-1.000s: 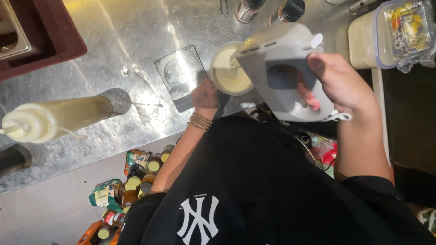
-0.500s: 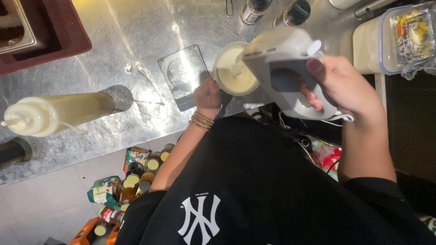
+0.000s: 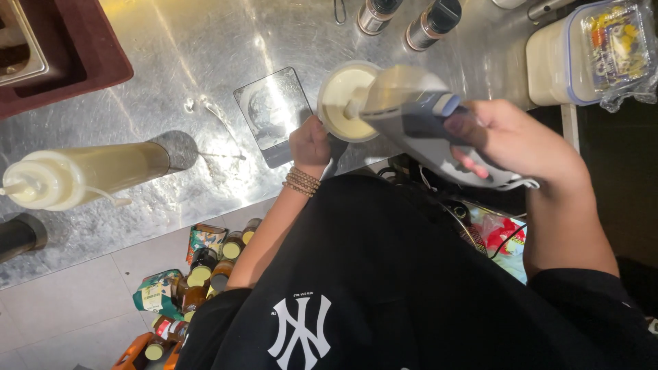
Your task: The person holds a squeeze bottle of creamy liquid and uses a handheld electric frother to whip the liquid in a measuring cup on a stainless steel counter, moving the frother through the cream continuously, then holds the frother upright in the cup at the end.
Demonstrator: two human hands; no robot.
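My right hand [image 3: 510, 140] grips the grey and white body of a hand-held electric mixer [image 3: 411, 113], which tilts down into a round cup of pale cream [image 3: 343, 103] on the steel counter [image 3: 205, 41]. My left hand [image 3: 310, 142], with a beaded bracelet at the wrist, holds the cup's near side by its handle. The mixer's beaters are hidden in the cream and behind its body.
A clear square lid or tile [image 3: 271, 113] lies left of the cup. A tall squeeze bottle of pale sauce [image 3: 82, 175] stands at the left. Two metal shakers [image 3: 404, 20] and a lidded plastic box [image 3: 589, 55] sit at the back right. Jars [image 3: 199, 267] crowd the floor below.
The mixer has tipped and shifted left over the cup, now covering more of the cream. My left hand stays on the cup.
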